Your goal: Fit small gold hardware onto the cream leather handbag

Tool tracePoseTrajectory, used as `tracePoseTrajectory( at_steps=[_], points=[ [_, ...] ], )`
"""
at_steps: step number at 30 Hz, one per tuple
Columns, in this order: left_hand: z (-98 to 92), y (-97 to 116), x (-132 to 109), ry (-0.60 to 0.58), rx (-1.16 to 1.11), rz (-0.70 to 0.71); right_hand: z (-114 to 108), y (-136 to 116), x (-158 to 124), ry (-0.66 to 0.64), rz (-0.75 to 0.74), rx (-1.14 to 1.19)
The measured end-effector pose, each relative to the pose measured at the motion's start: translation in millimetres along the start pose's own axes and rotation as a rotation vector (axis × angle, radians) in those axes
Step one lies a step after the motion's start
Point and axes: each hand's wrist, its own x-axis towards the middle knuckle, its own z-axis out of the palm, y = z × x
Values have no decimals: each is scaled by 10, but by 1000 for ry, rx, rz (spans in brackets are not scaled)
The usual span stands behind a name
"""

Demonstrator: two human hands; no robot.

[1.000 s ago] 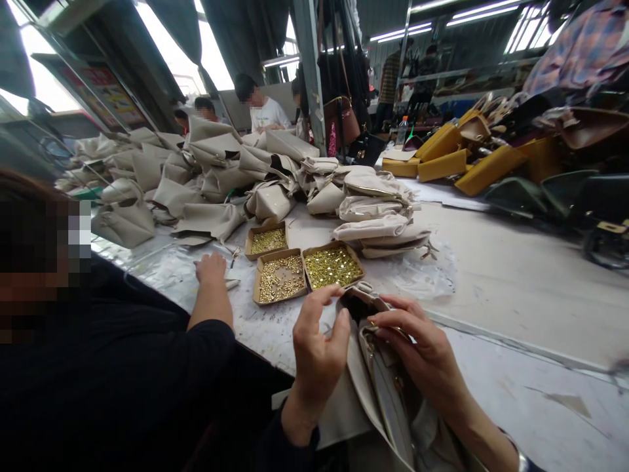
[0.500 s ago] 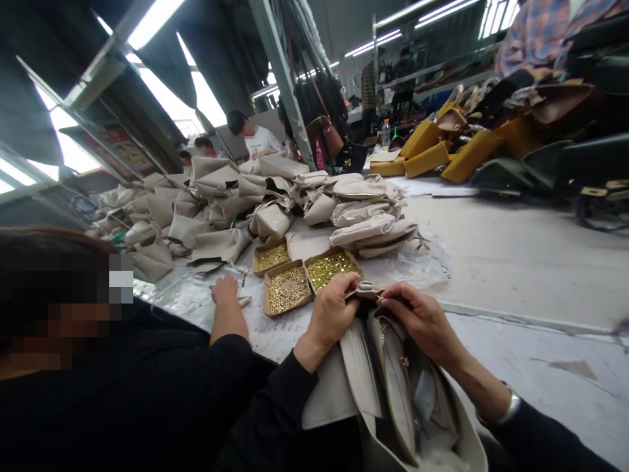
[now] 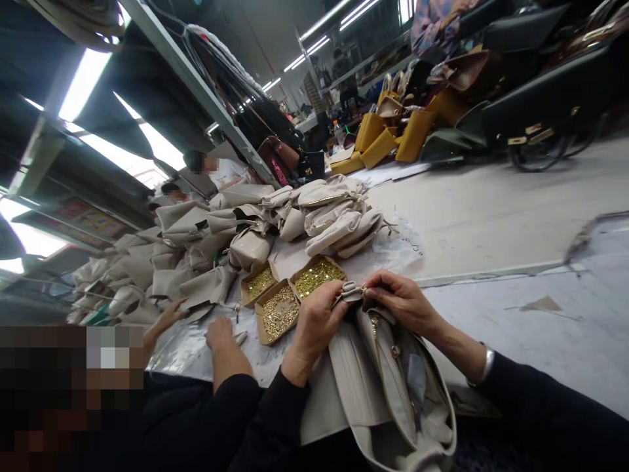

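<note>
I see my left hand [image 3: 317,321] and right hand [image 3: 400,301] both pinched shut on the top tab of the beige bag [image 3: 388,387], which sits at the near edge of the worktop [image 3: 491,223]. 3 boxes of gold hardware [image 3: 285,292] lie just beyond. A co-worker's hand [image 3: 219,331] rests left; beige bags pile [image 3: 236,223] behind.

Long pale worktable [image 3: 491,216], metal shelving post [image 3: 196,85], bright windows [image 3: 147,147], ceiling strip lights [image 3: 319,19].
</note>
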Motion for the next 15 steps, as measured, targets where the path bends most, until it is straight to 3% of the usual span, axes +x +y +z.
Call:
tracePoseTrajectory(
  at_steps=[4, 7, 13, 15],
  points=[
    [27, -18, 43, -13, -125, -105, 10, 65, -9, 46, -32, 28],
    [55, -32, 91, 13, -197, -154, 16, 69, -19, 78, -146, -55],
    [73, 18, 199, 89, -154, -346, -36, -136, 19, -54, -499, -514],
    [72, 22, 212, 86, -163, -420, -43, -271, 56, -97, -553, -678]
  ],
)
